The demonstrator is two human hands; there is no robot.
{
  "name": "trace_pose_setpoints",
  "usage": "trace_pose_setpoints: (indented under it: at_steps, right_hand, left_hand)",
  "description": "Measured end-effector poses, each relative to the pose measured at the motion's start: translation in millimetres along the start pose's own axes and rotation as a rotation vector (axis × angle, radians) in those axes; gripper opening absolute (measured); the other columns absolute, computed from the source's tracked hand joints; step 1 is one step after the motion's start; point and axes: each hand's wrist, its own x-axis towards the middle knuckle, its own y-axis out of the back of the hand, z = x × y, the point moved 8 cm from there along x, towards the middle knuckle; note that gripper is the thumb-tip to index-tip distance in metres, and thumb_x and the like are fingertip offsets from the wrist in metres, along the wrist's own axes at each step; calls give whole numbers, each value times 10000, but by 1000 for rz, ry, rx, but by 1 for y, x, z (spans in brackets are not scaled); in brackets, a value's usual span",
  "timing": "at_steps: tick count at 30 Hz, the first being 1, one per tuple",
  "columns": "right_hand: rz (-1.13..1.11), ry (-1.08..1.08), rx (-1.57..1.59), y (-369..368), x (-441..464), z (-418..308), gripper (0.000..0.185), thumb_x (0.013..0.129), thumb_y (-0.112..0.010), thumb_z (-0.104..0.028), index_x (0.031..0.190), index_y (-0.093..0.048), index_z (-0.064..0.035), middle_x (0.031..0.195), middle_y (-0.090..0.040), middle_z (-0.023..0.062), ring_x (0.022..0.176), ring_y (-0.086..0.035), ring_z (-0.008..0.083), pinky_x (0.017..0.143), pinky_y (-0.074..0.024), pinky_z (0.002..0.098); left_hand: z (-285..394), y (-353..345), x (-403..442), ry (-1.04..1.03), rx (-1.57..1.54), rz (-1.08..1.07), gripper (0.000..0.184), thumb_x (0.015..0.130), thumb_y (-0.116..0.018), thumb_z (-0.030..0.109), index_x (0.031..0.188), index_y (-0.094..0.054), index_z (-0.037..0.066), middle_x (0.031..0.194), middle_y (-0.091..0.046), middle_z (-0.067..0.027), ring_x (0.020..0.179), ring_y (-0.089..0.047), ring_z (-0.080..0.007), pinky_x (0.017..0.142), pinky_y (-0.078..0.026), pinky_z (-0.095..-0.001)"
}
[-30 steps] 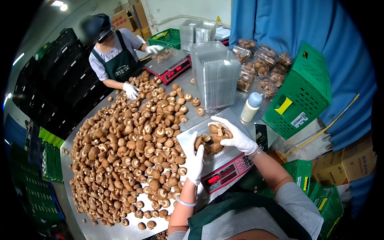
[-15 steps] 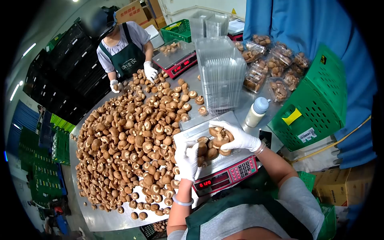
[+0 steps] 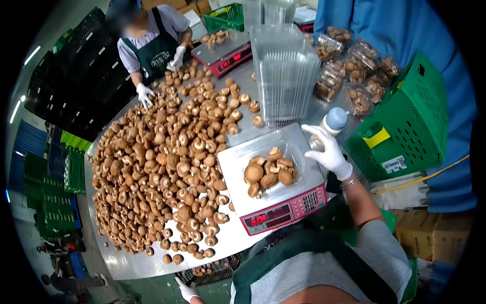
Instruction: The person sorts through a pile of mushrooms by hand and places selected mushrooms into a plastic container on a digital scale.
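A clear plastic tray (image 3: 292, 147) with several brown shiitake mushrooms (image 3: 270, 172) rests on the red-framed digital scale (image 3: 282, 215), whose display is lit. My right hand (image 3: 329, 153), in a white glove, is just right of the tray, by the scale's edge and the bottle. Its fingers are apart and hold nothing. Down below the table's front edge, my gloved left hand (image 3: 188, 291) is partly in view with fingers stretched out, near a dark crate (image 3: 223, 271) of mushrooms. A large heap of shiitake mushrooms (image 3: 162, 167) covers the table left of the scale.
Tall stacks of clear trays (image 3: 283, 73) stand behind the scale. A blue-capped bottle (image 3: 334, 120), filled mushroom packs (image 3: 357, 71) and a green crate (image 3: 405, 121) are at the right. Across the heap, a gloved co-worker (image 3: 154, 43) handles mushrooms beside another scale (image 3: 223, 53).
Both hands have left the mushrooms, which now lie in the tray. My left hand has dropped below the table edge; my right hand has shifted right. The scale's reading has changed.
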Motion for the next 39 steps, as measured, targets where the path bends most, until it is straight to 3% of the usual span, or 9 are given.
trace_pose_setpoints:
  at_steps: [4,7,11,17,23,28,33,36,39]
  right_hand:
    - [-30,63,-153,-13,-3,-13,662,719,-741,-333,1275,-497,-72,1214,-525,135,1139,-490,315,981,-382,383]
    - [-114,126,-278,-36,-5,-22,706,726,-713,-427,1285,-490,-57,1255,-524,127,1202,-465,293,1021,-351,397]
    - [-304,129,-269,-69,-2,-34,839,658,-774,-357,1368,-403,-107,1405,-356,168,1326,-282,370,1078,-282,451]
    - [-455,122,-440,-88,-18,-21,942,615,-801,-391,1405,-352,-143,1462,-258,208,1363,-177,432,1103,-229,477]
    - [-109,94,-349,-38,-29,-47,758,723,-744,-342,1352,-421,-70,1393,-389,194,1295,-367,343,1064,-301,416]
    - [96,-69,-216,-21,-44,-18,524,806,-676,-274,1252,-519,-47,1263,-529,141,1167,-511,283,950,-419,362]
    - [170,-111,-170,-36,-39,-18,397,804,-670,-177,1166,-577,-42,1198,-571,134,1108,-549,279,906,-442,355]
    - [214,46,-327,-37,-34,-45,349,784,-672,-114,1117,-601,-37,1137,-597,139,1080,-553,295,931,-424,367]
    - [228,120,-304,-52,-35,-72,310,766,-686,-113,1061,-629,-35,1080,-611,128,1044,-562,293,932,-421,372]
  left_hand:
    - [-48,11,-11,80,265,-169,562,692,-776,288,1172,-584,68,963,-652,-206,890,-643,-309,796,-491,-380]
    - [74,77,-5,4,236,188,339,799,-681,352,837,-690,15,699,-675,-126,606,-636,-289,625,-506,-392]
    - [206,85,2,-458,-479,371,226,847,-666,227,893,-667,6,731,-641,-100,586,-563,-183,565,-463,-331]
    - [373,75,-41,-952,-529,296,160,813,-678,113,937,-646,17,999,-653,-122,909,-628,-228,814,-502,-326]
    - [379,72,-13,-996,-367,351,726,771,-646,46,1417,-320,115,1423,-364,-148,1248,-416,-336,1016,-363,-384]
    - [364,44,-1,-880,-153,484,452,709,-749,227,1107,-584,90,1234,-511,-146,1086,-488,-356,913,-399,-451]
    - [416,-51,-32,-1118,118,120,214,777,-670,261,930,-623,118,900,-594,-74,908,-538,-259,783,-403,-397]
    - [407,-40,-9,-1099,-477,163,169,794,-636,155,957,-633,109,852,-630,-107,802,-565,-305,707,-439,-382]
    - [403,-31,-19,-410,-1293,-850,168,887,-600,150,1004,-630,33,862,-645,-23,791,-595,-138,704,-461,-285]
